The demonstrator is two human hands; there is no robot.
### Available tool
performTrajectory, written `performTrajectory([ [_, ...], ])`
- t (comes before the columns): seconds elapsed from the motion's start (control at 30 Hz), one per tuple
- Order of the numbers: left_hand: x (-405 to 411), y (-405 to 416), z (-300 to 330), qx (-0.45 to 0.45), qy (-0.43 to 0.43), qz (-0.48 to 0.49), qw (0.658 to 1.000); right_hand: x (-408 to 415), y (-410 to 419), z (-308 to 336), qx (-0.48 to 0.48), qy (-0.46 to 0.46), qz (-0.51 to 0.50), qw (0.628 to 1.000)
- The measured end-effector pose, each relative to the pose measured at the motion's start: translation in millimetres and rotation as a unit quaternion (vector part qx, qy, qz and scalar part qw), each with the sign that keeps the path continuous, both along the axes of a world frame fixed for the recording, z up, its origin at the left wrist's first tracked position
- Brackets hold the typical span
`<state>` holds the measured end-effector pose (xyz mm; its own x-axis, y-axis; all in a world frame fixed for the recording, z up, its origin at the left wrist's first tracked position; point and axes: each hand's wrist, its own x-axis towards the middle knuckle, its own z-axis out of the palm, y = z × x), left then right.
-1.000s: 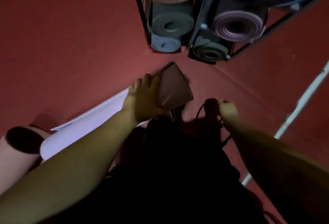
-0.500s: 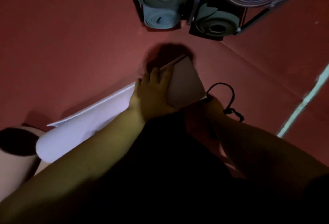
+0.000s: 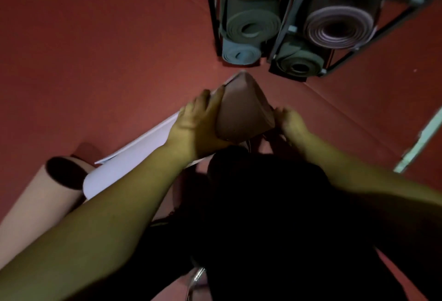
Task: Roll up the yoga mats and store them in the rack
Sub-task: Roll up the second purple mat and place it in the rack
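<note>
Beneath dark clothing (image 3: 275, 205), mat (image 3: 244, 111) base hidden

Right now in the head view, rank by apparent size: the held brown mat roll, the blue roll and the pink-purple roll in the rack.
1. Held brown mat roll, though it is nearest the camera, so unsure.
2. Pink-purple roll.
3. Blue roll, clearly the smallest end face.

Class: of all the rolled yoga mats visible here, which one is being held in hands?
The brown rolled mat, gripped between left hand and right hand; the others sit in the rack or on the floor.
</note>
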<state>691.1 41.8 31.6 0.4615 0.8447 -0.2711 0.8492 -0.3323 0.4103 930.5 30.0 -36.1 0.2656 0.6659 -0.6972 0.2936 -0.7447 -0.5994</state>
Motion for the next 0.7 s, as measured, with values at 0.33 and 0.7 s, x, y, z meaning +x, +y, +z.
performTrajectory([
  [0.33, -89.0, -53.0, 146.7, 0.07, -0.19, 0.158, 0.966, -101.3, 62.3, 227.6, 0.252, 0.104, 0.167, 0.948],
  [0.7, -162.4, -183.1, 198.9, 0.022, -0.361, 0.343, 0.867, -245.5, -27.7, 355.0, 0.377, -0.04, 0.389, 0.84],
])
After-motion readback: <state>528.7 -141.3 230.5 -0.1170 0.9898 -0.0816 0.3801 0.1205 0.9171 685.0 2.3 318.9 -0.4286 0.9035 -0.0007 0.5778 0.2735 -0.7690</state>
